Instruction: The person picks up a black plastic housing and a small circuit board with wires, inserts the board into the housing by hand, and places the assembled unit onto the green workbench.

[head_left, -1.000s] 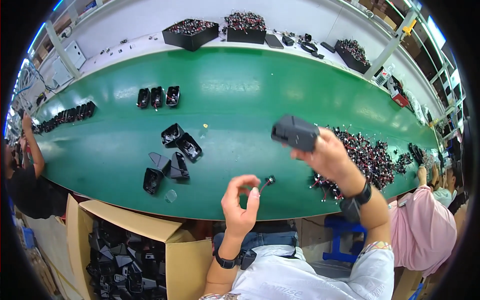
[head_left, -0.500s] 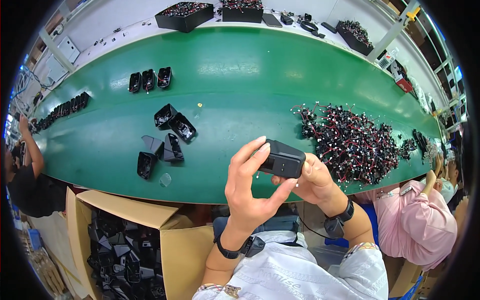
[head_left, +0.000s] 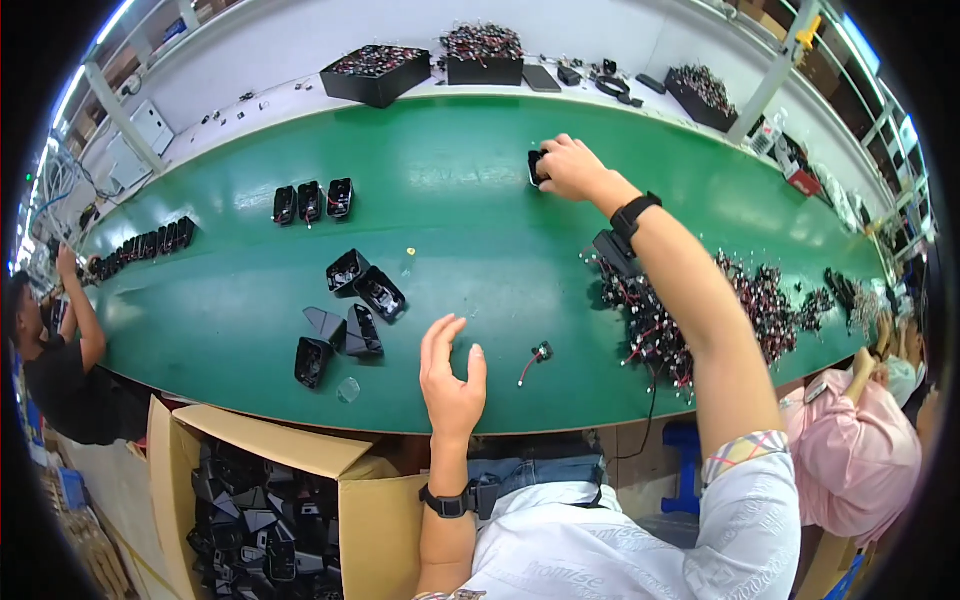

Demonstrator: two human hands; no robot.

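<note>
My right hand (head_left: 570,168) is stretched out to the far part of the green table (head_left: 450,220), its fingers closed on a small open black plastic housing (head_left: 535,168). The fingers cover much of the housing. My left hand (head_left: 452,385) hovers above the table's near edge, fingers apart and nothing in it. To its right lies a small circuit piece (head_left: 542,351) with a red wire. On its left are several black housings (head_left: 381,293), some open side up, beside a clear round film (head_left: 348,390).
A heap of wired parts (head_left: 655,325) spreads under my right forearm. Three housings (head_left: 309,201) stand in a row at far left. An open cardboard box (head_left: 380,530) of black housings is below the near edge. Black bins (head_left: 375,80) line the back. People sit at both sides.
My hands have parted. The right one has carried a black housing from in front of me to the far part of the table. The left has let go, and a red-wired piece now lies on the table.
</note>
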